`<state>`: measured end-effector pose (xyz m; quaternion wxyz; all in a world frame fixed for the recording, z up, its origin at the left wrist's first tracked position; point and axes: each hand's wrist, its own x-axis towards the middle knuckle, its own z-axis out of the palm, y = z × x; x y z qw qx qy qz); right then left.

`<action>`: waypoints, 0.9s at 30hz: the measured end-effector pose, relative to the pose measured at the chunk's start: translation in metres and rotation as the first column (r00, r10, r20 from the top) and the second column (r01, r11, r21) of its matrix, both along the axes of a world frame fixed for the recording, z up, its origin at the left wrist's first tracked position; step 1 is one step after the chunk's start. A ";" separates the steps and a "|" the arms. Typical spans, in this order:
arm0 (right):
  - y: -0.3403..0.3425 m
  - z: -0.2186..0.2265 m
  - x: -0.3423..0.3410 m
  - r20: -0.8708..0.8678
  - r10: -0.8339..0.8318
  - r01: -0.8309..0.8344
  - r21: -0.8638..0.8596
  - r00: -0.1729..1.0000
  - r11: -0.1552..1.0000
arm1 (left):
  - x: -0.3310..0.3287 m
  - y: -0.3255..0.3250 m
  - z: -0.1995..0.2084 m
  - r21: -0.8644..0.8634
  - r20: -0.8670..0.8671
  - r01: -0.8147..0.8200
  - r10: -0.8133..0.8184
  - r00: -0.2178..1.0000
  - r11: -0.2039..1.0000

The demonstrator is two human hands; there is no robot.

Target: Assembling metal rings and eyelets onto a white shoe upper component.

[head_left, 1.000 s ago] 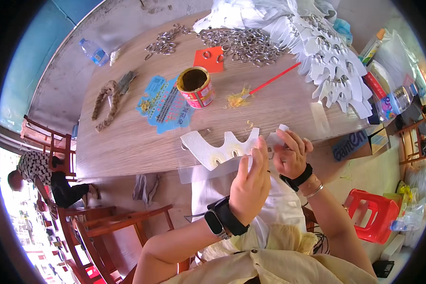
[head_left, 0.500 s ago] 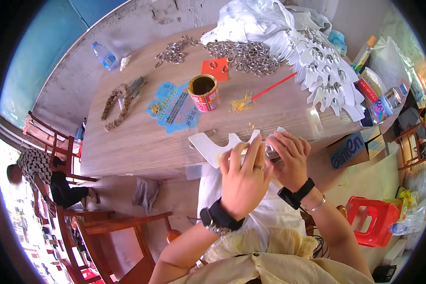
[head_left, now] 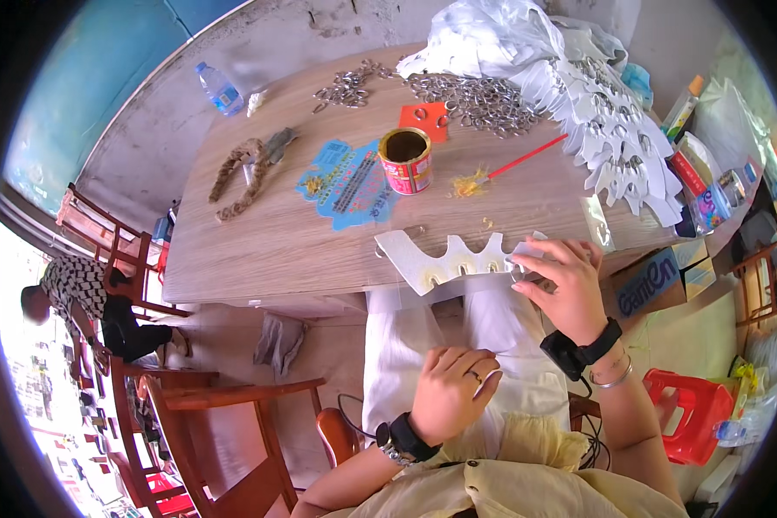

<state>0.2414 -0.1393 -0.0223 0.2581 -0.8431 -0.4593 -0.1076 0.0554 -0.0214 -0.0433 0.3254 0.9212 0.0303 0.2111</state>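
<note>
A white scalloped piece (head_left: 445, 262) lies along the table's front edge, with yellowish glue marks around its notches. At its right end, the thumb and fingers of my right hand (head_left: 570, 285) close on a metal ring (head_left: 518, 273); the fingers partly cover that end of the piece. My left hand (head_left: 457, 393) is over my lap, apart from the table, its fingers curled in. A pale curved edge shows by its fingertips, too small to name. An open red tin (head_left: 406, 173) stands beyond the piece, on a blue printed sheet (head_left: 347, 194).
A red stick (head_left: 527, 155) with a glue-smeared tip lies right of the tin. Behind are a heap of metal rings (head_left: 483, 104) and stacked white pieces (head_left: 630, 164). Braided cord (head_left: 231, 177) lies left. A red stool (head_left: 686, 414) stands right; a person (head_left: 82, 293) sits far left.
My left hand has left the white piece and come back over my lap. The right hand stays at the piece's right end. The whole view has shifted a little.
</note>
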 end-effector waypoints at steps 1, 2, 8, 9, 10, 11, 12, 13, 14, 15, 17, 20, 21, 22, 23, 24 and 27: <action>0.001 0.001 0.000 0.012 -0.002 0.002 -0.002 1.000 1.000 | 0.001 0.000 0.001 -0.006 0.010 0.002 -0.002 1.000 1.000; 0.000 0.002 0.000 0.024 0.008 -0.008 0.023 1.000 1.000 | 0.001 0.000 0.002 -0.021 0.008 0.008 -0.008 1.000 1.000; 0.002 0.015 -0.009 -0.059 0.052 -0.039 0.195 0.997 0.980 | 0.002 -0.003 0.009 -0.198 -0.028 -0.052 0.048 0.998 0.979; 0.002 0.021 -0.016 -0.071 0.060 -0.043 0.217 0.996 0.975 | 0.006 -0.005 0.010 -0.246 -0.011 -0.069 0.068 0.998 0.967; 0.002 0.026 -0.022 -0.081 0.067 -0.046 0.240 0.994 0.970 | 0.010 -0.006 0.010 -0.293 0.006 -0.083 0.089 0.996 0.953; 0.002 0.029 -0.030 -0.098 0.070 -0.042 0.264 0.993 0.964 | 0.013 -0.009 0.011 -0.363 -0.002 -0.053 0.057 0.998 0.930; 0.003 0.031 -0.039 -0.116 0.080 -0.044 0.288 0.990 0.957 | 0.015 -0.010 0.012 -0.431 -0.009 -0.033 0.032 0.999 0.902; 0.005 0.033 -0.048 -0.133 0.095 -0.049 0.312 0.987 0.949 | 0.015 -0.011 0.012 -0.497 -0.014 -0.016 0.011 1.000 0.868; 0.008 0.035 -0.057 -0.119 0.119 -0.075 0.324 0.986 0.943 | 0.013 -0.013 0.009 -0.558 0.008 0.019 -0.018 1.000 0.829; 0.009 0.037 -0.066 -0.142 0.124 -0.074 0.317 0.982 0.945 | 0.012 -0.014 0.007 -0.613 0.019 0.044 -0.041 0.999 0.789; 0.013 0.037 -0.080 -0.143 0.129 -0.074 0.339 0.981 0.938 | 0.009 -0.015 0.006 -0.714 0.044 0.089 -0.082 0.996 0.694; 0.009 0.038 -0.088 -0.147 0.195 -0.153 0.255 0.970 0.955 | -0.007 -0.014 -0.006 -0.863 0.068 0.058 0.001 0.998 0.502; 0.008 0.040 -0.090 -0.147 0.218 -0.179 0.239 0.965 0.954 | -0.005 -0.015 0.003 -0.911 0.095 0.050 0.090 0.991 0.409; 0.007 0.042 -0.089 -0.203 0.266 -0.223 0.214 0.942 0.951 | -0.003 -0.016 0.012 -0.947 0.118 0.055 0.183 0.976 0.316; 0.005 0.044 -0.087 -0.210 0.306 -0.261 0.215 0.929 0.941 | -0.005 -0.011 0.012 -0.966 0.067 0.009 0.215 0.974 0.260; 0.004 0.047 -0.083 -0.212 0.350 -0.305 0.218 0.912 0.927 | -0.009 -0.006 0.013 -0.960 0.042 -0.021 0.216 0.976 0.280; -0.004 0.057 -0.072 -0.215 0.344 -0.284 0.268 0.914 0.921 | -0.017 0.007 0.018 -0.936 -0.011 -0.056 0.129 0.992 0.348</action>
